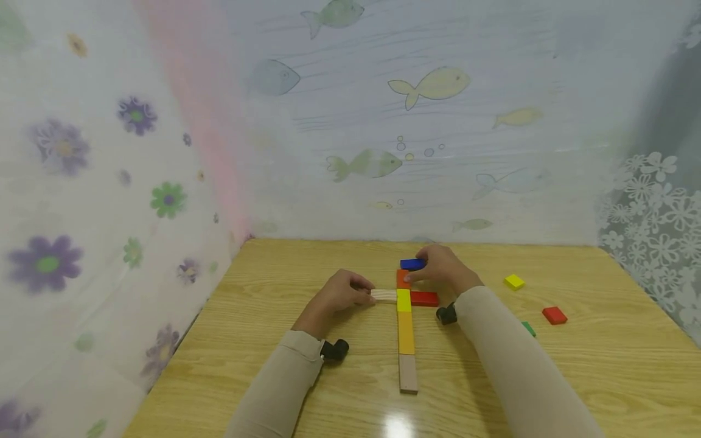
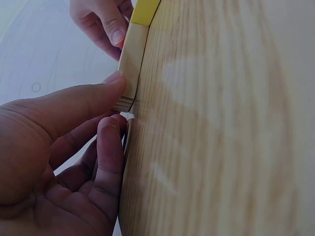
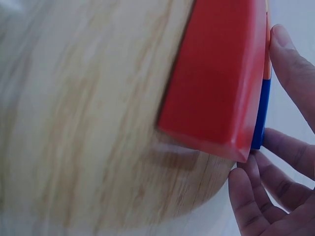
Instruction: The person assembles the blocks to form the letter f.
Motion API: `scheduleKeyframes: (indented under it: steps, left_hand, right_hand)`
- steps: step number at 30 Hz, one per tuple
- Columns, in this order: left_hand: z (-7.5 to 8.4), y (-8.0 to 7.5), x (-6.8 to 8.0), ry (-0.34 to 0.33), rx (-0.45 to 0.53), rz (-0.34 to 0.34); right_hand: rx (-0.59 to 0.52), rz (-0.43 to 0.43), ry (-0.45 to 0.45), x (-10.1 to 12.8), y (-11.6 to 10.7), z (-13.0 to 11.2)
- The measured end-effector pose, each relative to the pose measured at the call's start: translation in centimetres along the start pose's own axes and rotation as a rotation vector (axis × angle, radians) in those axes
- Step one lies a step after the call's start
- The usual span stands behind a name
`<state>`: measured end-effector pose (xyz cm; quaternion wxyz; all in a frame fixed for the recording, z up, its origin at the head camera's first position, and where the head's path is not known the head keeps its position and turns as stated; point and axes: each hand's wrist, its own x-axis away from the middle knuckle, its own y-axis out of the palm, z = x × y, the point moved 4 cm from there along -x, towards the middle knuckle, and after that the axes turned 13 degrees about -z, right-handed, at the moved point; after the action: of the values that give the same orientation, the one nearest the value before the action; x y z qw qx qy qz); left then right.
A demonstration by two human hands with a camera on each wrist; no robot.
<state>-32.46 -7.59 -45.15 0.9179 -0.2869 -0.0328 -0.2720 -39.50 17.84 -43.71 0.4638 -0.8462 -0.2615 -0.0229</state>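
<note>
A line of flat blocks runs up the wooden table [image 1: 306, 267]: plain wood [image 1: 408, 373], orange [image 1: 406, 333], yellow [image 1: 403, 300], orange-red [image 1: 402, 278]. A red block [image 1: 424, 298] lies against the yellow one's right side. My left hand [image 1: 368, 295] pinches a pale wooden block [image 1: 384, 295] by its left end, butted against the yellow block [image 2: 144, 10]. The thumb and forefinger of the left hand [image 2: 118, 98] clamp the pale block [image 2: 132, 59]. My right hand [image 1: 418, 271] holds a blue block [image 1: 412, 264] at the line's far end. The red block [image 3: 221, 78] fills the right wrist view, with the blue block [image 3: 261, 115] behind it.
Loose yellow [image 1: 513, 281], red [image 1: 554, 315] and green [image 1: 528, 328] blocks lie to the right of my right forearm. Patterned curtains close in the table at the left, back and right. Bare tabletop stretches on both sides of the line of blocks.
</note>
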Motion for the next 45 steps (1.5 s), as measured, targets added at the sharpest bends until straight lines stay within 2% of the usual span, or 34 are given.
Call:
scheduleKeyframes:
  steps: [7,15,30,40,45]
  left_hand:
    - [0.0,0.0,0.1,0.001,0.01,-0.005]
    - [0.2,0.0,0.3,0.003,0.008,0.0]
    - [-1.2,-2.7,-3.1,0.03,0.009,-0.046]
    - [-1.2,-2.7,-3.2,0.031,0.005,-0.049]
    - [-1.2,-2.8,-3.2,0.038,0.007,-0.048]
  right_hand:
    - [0.031,-0.013,0.022,-0.3,-0.1,-0.1]
    - [0.085,0.002,-0.017,-0.3,-0.4,0.1]
    - [0.047,0.048,0.035,-2.6,-1.5,0.5]
    - [0.054,0.041,0.038,-2.9,-1.6,0.6]
    - [0.103,0.054,0.021,-2.7,-1.9,1.0]
